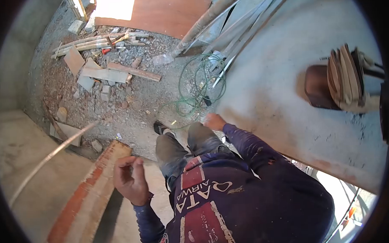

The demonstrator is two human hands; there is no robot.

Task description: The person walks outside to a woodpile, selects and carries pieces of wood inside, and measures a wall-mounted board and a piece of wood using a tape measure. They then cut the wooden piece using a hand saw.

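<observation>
My left hand (130,180) hung half-curled and held nothing, just above the brick ledge (88,198). My right hand (214,121) pressed against the concrete wall (279,88), well across from that ledge; I could not tell whether it was open or closed. Beyond the ledge, green wire (197,91) lay coiled on rubble.

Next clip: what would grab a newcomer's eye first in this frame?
Probably the person's own body filling the lower middle: a dark printed shirt, with the left hand raised and loosely curled, holding nothing visible, and the right hand out against the grey concrete wall. Beyond the knees lies a rubble floor with scattered wood planks at upper left and a tangled green wire by the wall's foot.
</observation>
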